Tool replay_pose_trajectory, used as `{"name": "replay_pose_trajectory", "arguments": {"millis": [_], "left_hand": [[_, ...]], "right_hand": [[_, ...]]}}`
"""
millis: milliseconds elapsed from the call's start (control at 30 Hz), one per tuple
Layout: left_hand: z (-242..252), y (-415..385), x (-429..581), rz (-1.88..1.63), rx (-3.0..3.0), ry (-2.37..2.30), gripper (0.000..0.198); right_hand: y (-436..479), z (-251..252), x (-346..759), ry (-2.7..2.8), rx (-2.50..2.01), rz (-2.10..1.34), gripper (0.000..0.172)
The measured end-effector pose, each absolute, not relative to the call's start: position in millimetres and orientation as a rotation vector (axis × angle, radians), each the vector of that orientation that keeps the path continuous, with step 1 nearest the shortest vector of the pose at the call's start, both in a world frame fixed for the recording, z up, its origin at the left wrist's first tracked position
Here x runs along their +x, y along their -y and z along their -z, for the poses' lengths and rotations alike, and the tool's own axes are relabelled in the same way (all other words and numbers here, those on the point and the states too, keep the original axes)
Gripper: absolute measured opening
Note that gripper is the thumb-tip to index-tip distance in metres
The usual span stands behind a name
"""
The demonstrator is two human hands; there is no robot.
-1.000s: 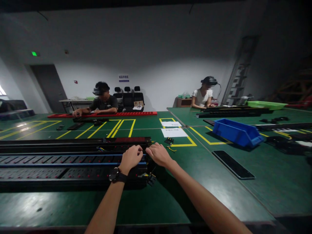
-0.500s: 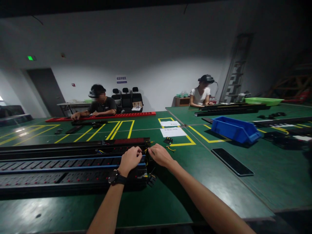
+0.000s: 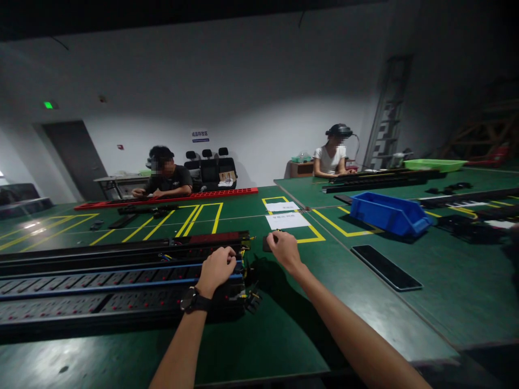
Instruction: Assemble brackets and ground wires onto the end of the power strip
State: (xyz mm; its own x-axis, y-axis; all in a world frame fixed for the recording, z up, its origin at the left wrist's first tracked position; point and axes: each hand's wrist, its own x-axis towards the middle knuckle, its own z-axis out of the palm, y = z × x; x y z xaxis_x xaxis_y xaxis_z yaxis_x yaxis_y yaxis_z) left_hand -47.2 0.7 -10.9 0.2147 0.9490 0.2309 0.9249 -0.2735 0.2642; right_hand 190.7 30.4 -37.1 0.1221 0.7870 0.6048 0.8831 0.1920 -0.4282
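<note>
My left hand [image 3: 219,268], with a watch on the wrist, is closed over the right end of a long black power strip [image 3: 162,275] with blue edges. Its fingertips are partly hidden. To the right of that end, my right hand [image 3: 285,249] pinches a small black part [image 3: 267,243] just above the table; the fingers cover much of it. Yellow wires [image 3: 244,258] stick out at the strip's end. In front of it lies a second black strip [image 3: 133,302] with red dots, a black end piece with wires [image 3: 253,300] at its tip.
White paper sheets [image 3: 287,220] lie beyond my right hand on the green table [image 3: 324,302]. A phone [image 3: 386,267] and a blue bin [image 3: 389,214] are to the right. Two people [image 3: 168,178] work across the table, behind a red rail [image 3: 211,195] and black strips.
My right hand has moved right, away from the strip's end, to the small black part that lay on the table, and now pinches it. My left hand has stayed on the strip.
</note>
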Motion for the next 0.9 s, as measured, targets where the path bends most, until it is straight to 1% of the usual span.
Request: {"name": "replay_pose_trajectory", "arguments": {"millis": [167,300,400,533,633,733,900], "left_hand": [[10,1,-47,-0.547,2.389,-1.810,0.022],[8,4,-43,-0.574,2.478,-1.671,0.022],[7,6,-41,-0.564,2.543,-1.595,0.025],[6,8,-39,-0.564,2.591,-1.549,0.023],[5,10,-38,-0.586,2.619,-1.501,0.024],[5,11,-38,-0.560,2.626,-1.486,0.021],[6,9,-39,-0.490,2.631,-1.443,0.027]], "right_hand": [[-51,48,254,1.287,-1.692,-0.027,0.023],[-62,66,287,1.165,-1.762,-0.277,0.014],[-66,76,298,1.137,-1.763,-0.364,0.010],[-69,78,303,1.217,-1.758,-0.391,0.011],[-70,78,303,1.332,-1.840,-0.333,0.017],[-69,78,300,1.422,-1.939,-0.296,0.022],[-64,77,296,1.532,-2.004,-0.222,0.019]]}}
